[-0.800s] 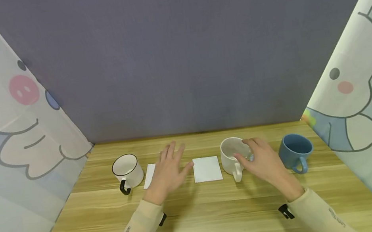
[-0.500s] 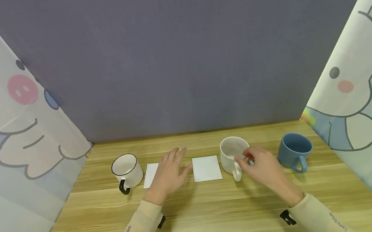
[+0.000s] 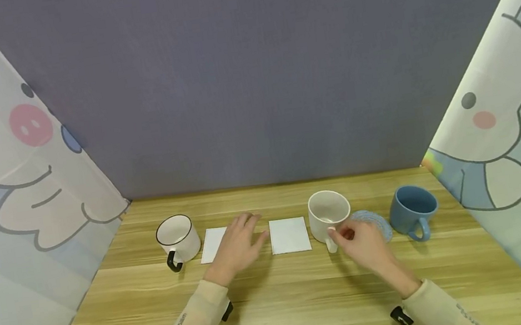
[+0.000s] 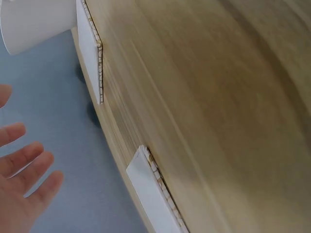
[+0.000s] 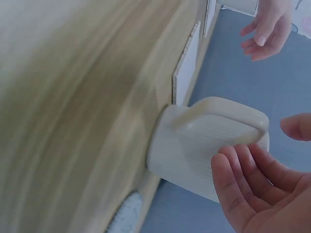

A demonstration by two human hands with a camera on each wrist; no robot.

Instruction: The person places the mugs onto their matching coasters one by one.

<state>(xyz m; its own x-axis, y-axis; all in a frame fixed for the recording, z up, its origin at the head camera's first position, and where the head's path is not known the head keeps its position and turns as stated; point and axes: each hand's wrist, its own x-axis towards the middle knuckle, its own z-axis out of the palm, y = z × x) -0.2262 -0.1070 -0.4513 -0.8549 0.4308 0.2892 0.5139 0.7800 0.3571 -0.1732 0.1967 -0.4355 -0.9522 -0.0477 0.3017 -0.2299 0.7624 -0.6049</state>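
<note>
A plain white mug (image 3: 321, 222) stands upright on the wooden table, its handle turned toward me. My right hand (image 3: 364, 242) is right at that handle. In the right wrist view, the loosely bent fingers (image 5: 243, 177) overlap the mug's handle (image 5: 228, 108) on one side while the thumb stays apart on the other. A round light-blue coaster (image 3: 375, 219) lies partly hidden behind this hand. My left hand (image 3: 237, 249) hovers, fingers spread and holding nothing, over a white square coaster (image 3: 210, 245) that it partly covers. Between the hands lies another white square coaster (image 3: 289, 235).
To the left is a white mug (image 3: 186, 245) with a black rim and black handle. A blue mug (image 3: 407, 216) stands at the right, beside the round coaster. A grey panel (image 3: 249, 85) rises behind the table (image 3: 283, 316), with cartoon-printed cloths on both sides.
My right hand has drawn back from the white mug's far side to its handle, its fingers bending in. The blue round coaster has come into view. The left fingers have lowered slightly.
</note>
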